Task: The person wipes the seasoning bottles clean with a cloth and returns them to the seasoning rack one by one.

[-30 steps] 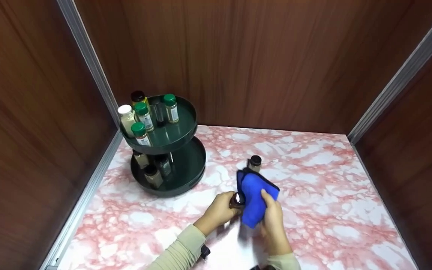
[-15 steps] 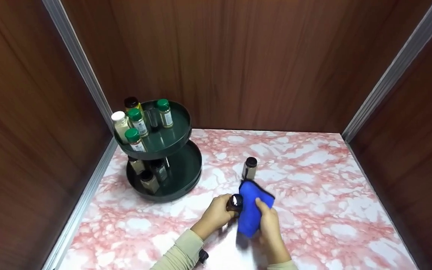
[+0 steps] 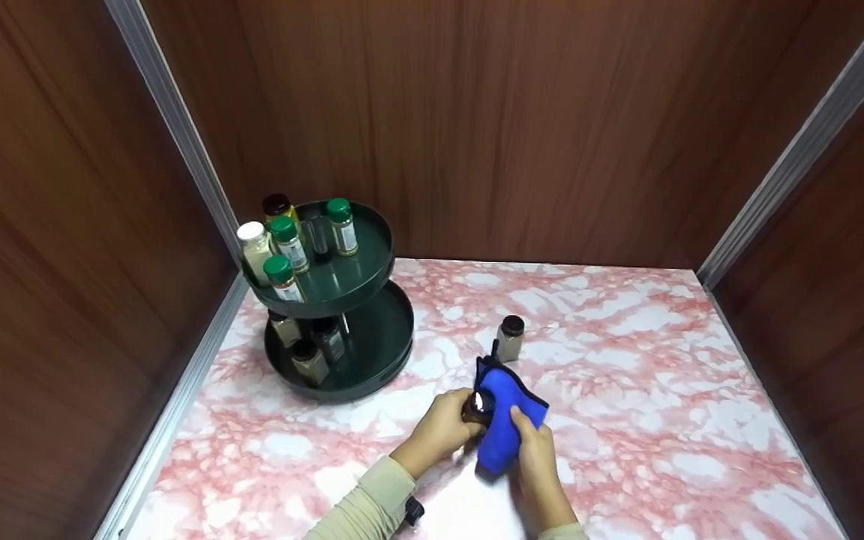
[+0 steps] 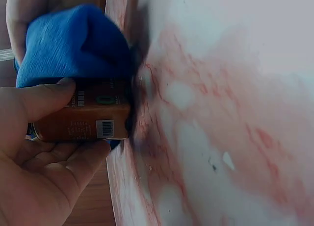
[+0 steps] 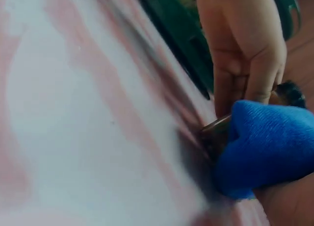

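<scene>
My left hand [image 3: 443,427] grips a brown spice jar [image 4: 83,123] around its sides, thumb on one face and fingers on the opposite one. A label and barcode show on it in the left wrist view, and its dark shiny cap [image 3: 479,401] faces up in the head view. A blue cloth [image 3: 503,424] with black edging is pinched in my right hand [image 3: 538,454], thumb on top. The cloth lies against the jar's right side and covers part of it. In the right wrist view, the cloth [image 5: 270,147] hides most of the jar.
At left stands a two-tier dark green turntable [image 3: 394,352]. Green-capped jars [image 3: 293,247] and a white-capped jar [image 3: 256,251] are among those on its upper tier; several dark-capped jars [image 3: 310,361] sit below. Another dark-capped jar [image 3: 510,345] stands beyond the cloth. Wood-grain walls enclose the marbled table.
The cloth and right hand have shifted down toward the person, uncovering more of the standing jar behind. The left hand keeps its grip on its jar. The head view has shifted slightly.
</scene>
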Tool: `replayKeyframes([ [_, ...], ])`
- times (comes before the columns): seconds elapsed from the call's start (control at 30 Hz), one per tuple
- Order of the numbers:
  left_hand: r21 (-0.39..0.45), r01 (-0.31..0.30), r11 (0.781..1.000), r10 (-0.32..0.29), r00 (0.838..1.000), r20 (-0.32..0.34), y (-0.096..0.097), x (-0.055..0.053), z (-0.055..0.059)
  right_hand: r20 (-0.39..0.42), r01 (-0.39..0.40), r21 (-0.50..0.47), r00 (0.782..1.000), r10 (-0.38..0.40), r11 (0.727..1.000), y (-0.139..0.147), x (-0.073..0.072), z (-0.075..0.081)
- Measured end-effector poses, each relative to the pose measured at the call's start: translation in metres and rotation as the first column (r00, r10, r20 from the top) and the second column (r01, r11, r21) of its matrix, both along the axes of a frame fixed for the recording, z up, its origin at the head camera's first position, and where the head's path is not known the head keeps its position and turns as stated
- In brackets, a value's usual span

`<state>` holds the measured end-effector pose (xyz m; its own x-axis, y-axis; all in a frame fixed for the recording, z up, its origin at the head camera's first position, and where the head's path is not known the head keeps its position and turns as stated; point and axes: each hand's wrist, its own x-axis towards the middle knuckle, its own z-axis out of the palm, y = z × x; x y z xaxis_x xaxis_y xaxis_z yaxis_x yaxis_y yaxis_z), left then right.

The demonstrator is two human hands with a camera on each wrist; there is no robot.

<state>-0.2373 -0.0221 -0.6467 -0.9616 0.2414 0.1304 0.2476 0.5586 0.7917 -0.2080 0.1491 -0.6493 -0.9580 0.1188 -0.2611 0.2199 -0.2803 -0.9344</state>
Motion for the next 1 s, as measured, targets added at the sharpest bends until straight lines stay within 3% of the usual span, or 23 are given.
replayKeyframes([
  [0.2,0.057,0.055,0.997,-0.061,0.992,0.108,-0.006,-0.004,0.005,0.020,0.042,0.110,0.999,-0.044,0.993,0.008,0.012,0.008],
  [0.27,0.048,0.071,0.996,-0.076,0.989,0.129,-0.007,-0.004,0.006,0.020,0.059,0.157,0.998,-0.063,0.986,0.010,0.013,0.009],
  [0.33,0.041,0.068,0.997,-0.073,0.989,0.125,-0.005,-0.003,0.007,0.019,0.062,0.138,0.998,-0.065,0.989,0.012,0.014,0.010],
  [0.4,0.031,0.026,0.999,-0.029,0.994,0.106,-0.001,0.001,0.007,0.016,0.062,0.102,0.998,-0.064,0.993,0.014,0.014,0.009],
  [0.5,-0.011,-0.090,0.996,0.090,0.995,0.043,0.008,0.009,0.006,0.006,0.073,0.037,0.997,-0.074,0.997,0.015,0.014,0.009],
  [0.6,-0.057,-0.223,0.973,0.223,0.975,-0.019,0.017,0.015,0.003,-0.017,0.085,-0.026,0.996,-0.086,0.996,0.015,0.014,0.010],
  [0.7,-0.066,-0.314,0.947,0.310,0.949,-0.057,0.024,0.018,0.001,-0.035,0.090,-0.092,0.995,-0.094,0.992,0.012,0.014,0.012],
  [0.83,-0.050,-0.355,0.934,0.352,0.934,-0.057,0.026,0.020,0.002,-0.044,0.091,-0.207,0.994,-0.102,0.974,0.007,0.017,0.014],
  [0.93,-0.025,-0.332,0.943,0.330,0.943,-0.041,0.023,0.020,0.005,-0.074,0.098,-0.241,0.990,-0.119,0.965,0.003,0.018,0.019],
  [1.0,-0.008,-0.304,0.953,0.303,0.952,-0.048,0.020,0.019,0.007,-0.116,0.091,-0.214,0.986,-0.118,0.973,0.002,0.016,0.023],
])
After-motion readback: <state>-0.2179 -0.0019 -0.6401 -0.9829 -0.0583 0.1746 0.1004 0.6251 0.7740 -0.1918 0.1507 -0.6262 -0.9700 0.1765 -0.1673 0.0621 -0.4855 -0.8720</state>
